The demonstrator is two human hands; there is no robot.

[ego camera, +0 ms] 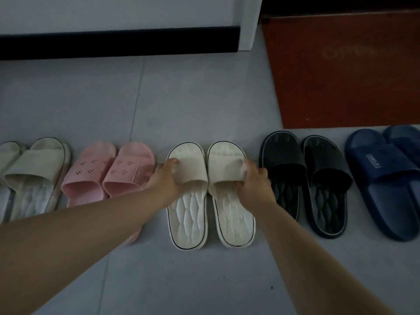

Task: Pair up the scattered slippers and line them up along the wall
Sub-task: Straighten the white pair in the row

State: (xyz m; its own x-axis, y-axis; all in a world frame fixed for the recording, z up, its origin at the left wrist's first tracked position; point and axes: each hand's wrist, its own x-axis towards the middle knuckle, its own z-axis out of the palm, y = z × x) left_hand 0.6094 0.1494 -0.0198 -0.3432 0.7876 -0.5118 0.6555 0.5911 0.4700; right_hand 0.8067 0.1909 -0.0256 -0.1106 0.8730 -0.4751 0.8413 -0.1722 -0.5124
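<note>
Two cream slippers lie side by side on the grey floor, toes toward the wall. My left hand (pixel 167 178) grips the strap of the left cream slipper (pixel 189 219). My right hand (pixel 255 180) grips the strap of the right cream slipper (pixel 234 214). To their left sits a pink pair (pixel 106 171), partly hidden by my left forearm, then a beige pair (pixel 34 176) cut off by the frame edge. To their right stands a black pair (pixel 302 178), then a dark blue pair (pixel 386 176) at the right edge.
A white wall with a black baseboard (pixel 45 45) runs across the top left, ending at a white door frame (pixel 248 23). A red-brown mat (pixel 341 71) covers the floor at the top right. Bare grey tile (pixel 181 92) lies between the slipper row and the wall.
</note>
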